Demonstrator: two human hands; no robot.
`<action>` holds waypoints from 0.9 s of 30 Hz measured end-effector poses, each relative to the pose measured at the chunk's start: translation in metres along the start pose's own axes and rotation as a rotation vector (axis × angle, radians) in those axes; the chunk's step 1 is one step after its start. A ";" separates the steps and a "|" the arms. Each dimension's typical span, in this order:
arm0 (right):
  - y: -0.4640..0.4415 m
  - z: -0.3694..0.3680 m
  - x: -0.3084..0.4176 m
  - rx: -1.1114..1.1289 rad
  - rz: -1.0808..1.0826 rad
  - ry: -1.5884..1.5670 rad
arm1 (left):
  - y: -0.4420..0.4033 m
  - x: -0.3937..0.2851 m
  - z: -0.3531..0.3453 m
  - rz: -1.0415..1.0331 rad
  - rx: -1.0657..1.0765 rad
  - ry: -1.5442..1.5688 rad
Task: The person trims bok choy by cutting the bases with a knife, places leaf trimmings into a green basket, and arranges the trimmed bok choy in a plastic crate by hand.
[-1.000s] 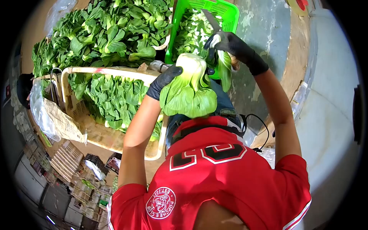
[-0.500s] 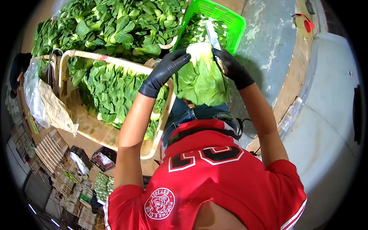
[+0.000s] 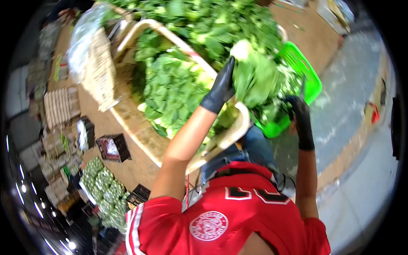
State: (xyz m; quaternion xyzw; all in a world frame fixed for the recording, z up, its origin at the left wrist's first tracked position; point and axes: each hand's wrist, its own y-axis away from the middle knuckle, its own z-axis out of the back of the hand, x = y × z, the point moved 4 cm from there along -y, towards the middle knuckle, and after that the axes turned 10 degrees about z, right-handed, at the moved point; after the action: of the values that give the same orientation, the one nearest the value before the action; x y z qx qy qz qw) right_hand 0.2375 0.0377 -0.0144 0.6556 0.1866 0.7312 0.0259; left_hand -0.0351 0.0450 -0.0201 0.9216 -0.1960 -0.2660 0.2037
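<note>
My left hand (image 3: pixel 222 87), in a black glove, is closed around a leafy bok choy (image 3: pixel 259 80), its pale base pointing up and away from me. The bok choy hangs above the edge between the cream crate (image 3: pixel 243 117) and the green basket (image 3: pixel 313 83). Over at the basket's near right side, my black-gloved right hand (image 3: pixel 301 117) grips a knife (image 3: pixel 303 87), its blade pointing up. Motion blur softens both hands, and the knife handle is mostly hidden in the glove. Chopped leaf and stem trimmings (image 3: pixel 291 78) lie in the green basket.
Rows of bok choy (image 3: pixel 172 89) fill much of the cream crate. Behind it spreads a large pile of bok choy (image 3: pixel 204 21). A plastic bag (image 3: pixel 85 44) and a brown paper sack (image 3: pixel 100 72) hang at the crate's left. Red-rimmed tape (image 3: pixel 375 113) lies far right.
My view has turned, shifting the crates rightward and down. The left hand has carried the bok choy away from my body toward the pile; the right hand with the knife has separated from it.
</note>
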 end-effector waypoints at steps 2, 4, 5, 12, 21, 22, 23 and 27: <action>0.005 -0.008 0.006 -0.065 -0.074 0.075 | -0.005 -0.066 0.020 -0.184 -0.196 0.045; 0.010 -0.005 -0.010 0.020 0.125 0.217 | 0.009 -0.131 0.054 -0.566 -0.360 -0.288; 0.018 0.001 -0.024 -0.039 -0.029 0.162 | 0.016 -0.155 0.085 -0.732 -0.552 -0.549; 0.061 -0.010 -0.062 -0.104 -0.321 0.155 | -0.001 -0.229 0.236 -0.710 -0.604 -2.348; 0.094 -0.053 -0.081 -0.099 -0.493 0.200 | -0.050 -0.277 0.301 -0.574 -0.979 -2.845; 0.096 -0.056 -0.084 -0.060 -0.490 0.188 | -0.045 -0.284 0.298 -0.493 -1.049 -2.731; 0.099 -0.058 -0.091 -0.024 -0.484 0.172 | -0.040 -0.291 0.291 -0.421 -1.112 -2.617; 0.123 -0.079 -0.119 0.074 -0.493 -0.046 | -0.007 -0.292 0.287 -0.533 -1.047 -2.423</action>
State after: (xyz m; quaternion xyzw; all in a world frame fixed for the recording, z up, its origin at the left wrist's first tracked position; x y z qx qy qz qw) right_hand 0.2030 -0.1292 -0.0952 0.6074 0.3669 0.6803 0.1834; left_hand -0.4251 0.1101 -0.1259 -0.0677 0.0562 -0.9813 0.1713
